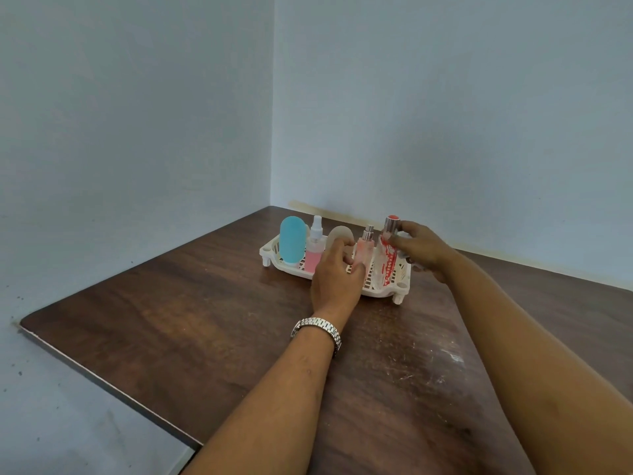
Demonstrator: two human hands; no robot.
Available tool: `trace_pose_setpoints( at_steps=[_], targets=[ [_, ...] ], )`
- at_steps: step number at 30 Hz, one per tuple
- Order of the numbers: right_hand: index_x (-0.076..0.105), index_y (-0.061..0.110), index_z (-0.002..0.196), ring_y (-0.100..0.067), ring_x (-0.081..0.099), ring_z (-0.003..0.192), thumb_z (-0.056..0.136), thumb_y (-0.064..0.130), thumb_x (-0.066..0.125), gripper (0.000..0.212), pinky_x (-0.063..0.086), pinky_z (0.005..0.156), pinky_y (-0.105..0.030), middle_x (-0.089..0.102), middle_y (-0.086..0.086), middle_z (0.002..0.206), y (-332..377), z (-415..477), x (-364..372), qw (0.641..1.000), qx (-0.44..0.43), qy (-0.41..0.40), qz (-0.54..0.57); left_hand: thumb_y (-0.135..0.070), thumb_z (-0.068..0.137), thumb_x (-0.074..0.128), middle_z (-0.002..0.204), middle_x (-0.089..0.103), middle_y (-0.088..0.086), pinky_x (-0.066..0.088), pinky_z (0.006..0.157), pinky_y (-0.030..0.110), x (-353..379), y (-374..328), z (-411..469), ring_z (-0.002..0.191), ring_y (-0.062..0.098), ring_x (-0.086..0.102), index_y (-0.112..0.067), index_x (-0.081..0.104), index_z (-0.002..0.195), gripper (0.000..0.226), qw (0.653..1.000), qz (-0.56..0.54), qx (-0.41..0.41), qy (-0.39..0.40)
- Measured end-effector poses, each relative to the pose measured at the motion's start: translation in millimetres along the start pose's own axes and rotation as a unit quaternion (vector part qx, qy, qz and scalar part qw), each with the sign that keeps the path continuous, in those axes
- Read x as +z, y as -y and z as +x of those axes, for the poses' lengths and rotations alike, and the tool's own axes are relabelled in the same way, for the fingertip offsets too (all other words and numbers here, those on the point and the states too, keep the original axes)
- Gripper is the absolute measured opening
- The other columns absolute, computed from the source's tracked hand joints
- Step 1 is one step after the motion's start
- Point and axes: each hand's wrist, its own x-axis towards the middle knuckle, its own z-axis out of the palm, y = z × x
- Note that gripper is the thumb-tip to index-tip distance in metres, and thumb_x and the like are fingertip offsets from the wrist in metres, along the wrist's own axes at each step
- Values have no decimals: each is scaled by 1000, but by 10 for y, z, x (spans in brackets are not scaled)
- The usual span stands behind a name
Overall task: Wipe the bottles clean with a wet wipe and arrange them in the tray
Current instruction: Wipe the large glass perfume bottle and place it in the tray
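We find a white slotted tray (401,285) standing on its short feet at the far side of a dark wooden table (171,320), close to the corner of the wall. Five bottles stand upright in the tray in a row. From left to right they are a blue bottle (293,240), a pink spray bottle (315,251) just beside it, a round beige bottle (338,234), a pale pink pump bottle (366,244) and a red-patterned bottle (388,260) with a silver and red cap.

The left hand (337,277) reaches over the tray's near rim. Its thumb and fingers are curled round the lower body of the pale pink pump bottle, and it partly hides the round beige bottle behind it. A metal wristwatch (318,330) sits on that wrist.

The right hand (423,250) comes in from the right and pinches the red-patterned bottle just below its cap. The bottle's base is inside the tray at the right end.
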Motion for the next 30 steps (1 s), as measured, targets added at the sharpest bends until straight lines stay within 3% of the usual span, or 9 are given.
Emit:
trace_pose_setpoints(
  at_steps=[6,14,17,21,25,30],
  targets=[
    [53,16,120,-23,56,98,91,35,55,34,47,83,-39,57,-9,116,-34,47,98,995,-39,-83,-46,-24,90,63,102,56,-3,45,75,24,12,10,13,87,9,49,-26,44,131,45,1000,16,5,5],
    [52,10,117,-18,53,85,87,48,57,48,42,70,-32,61,-9,109,0,18,137,973,-31,-162,-165,-30,92,60,91,51,-6,45,74,25,-10,-6,4,84,11,51,-27,44,132,43,999,30,3,18],
    [47,13,124,-25,56,102,84,52,59,57,43,80,-35,58,-12,121,81,-40,108,967,-44,-208,-138,-30,93,59,90,55,-4,46,73,25,-9,2,9,84,11,51,-26,49,128,37,999,39,-1,12],
    [47,18,123,-28,53,114,89,44,55,44,39,82,-33,56,-10,126,276,-87,72,943,-96,-283,-148,-23,92,60,90,62,-2,54,76,28,-2,-1,13,82,10,56,-25,57,119,27,999,44,-13,10],
    [54,18,116,-24,55,108,90,33,54,30,39,80,-30,58,-7,122,377,-65,73,944,-111,-273,-148,-26,94,57,106,68,4,51,76,27,8,13,-24,94,18,63,-24,60,120,27,994,100,-8,32],
    [58,18,109,-16,53,93,88,25,57,23,43,77,-30,59,-7,118,272,-43,86,956,-104,-243,-126,-31,99,44,120,63,7,50,82,34,56,21,-33,106,24,61,-27,45,140,42,974,208,24,87]
  ],
)
